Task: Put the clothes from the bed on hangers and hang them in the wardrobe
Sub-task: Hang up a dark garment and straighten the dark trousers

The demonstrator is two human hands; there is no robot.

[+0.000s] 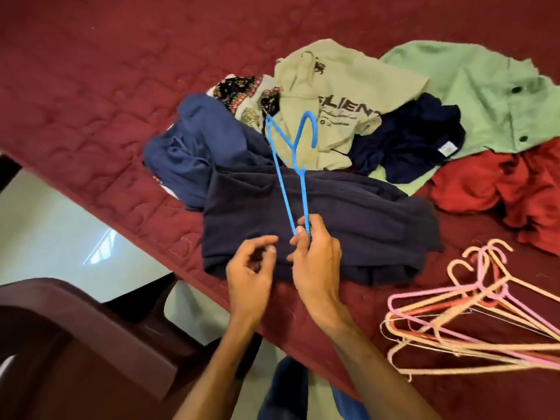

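Right hand (315, 256) pinches one end of a blue hanger (286, 189) above a folded navy garment (363, 219); left hand (251, 265) loosely curled, empty

A home bedroom is indicated. Most of the view is filled by a bed under a dark red quilted cover (91, 86). On the bed, everyday clothes are heaped loosely: a beige printed sweatshirt (342, 83), a pale green buttoned shirt (485, 95), a crumpled red garment (500, 192) and a folded navy garment (363, 219). On the bed's near right part, a bundle of pink and orange plastic hangers (472, 322) is laid. Beside the bed's near edge, a dark maroon plastic chair (75, 344) is set on a pale glossy floor (45, 231).
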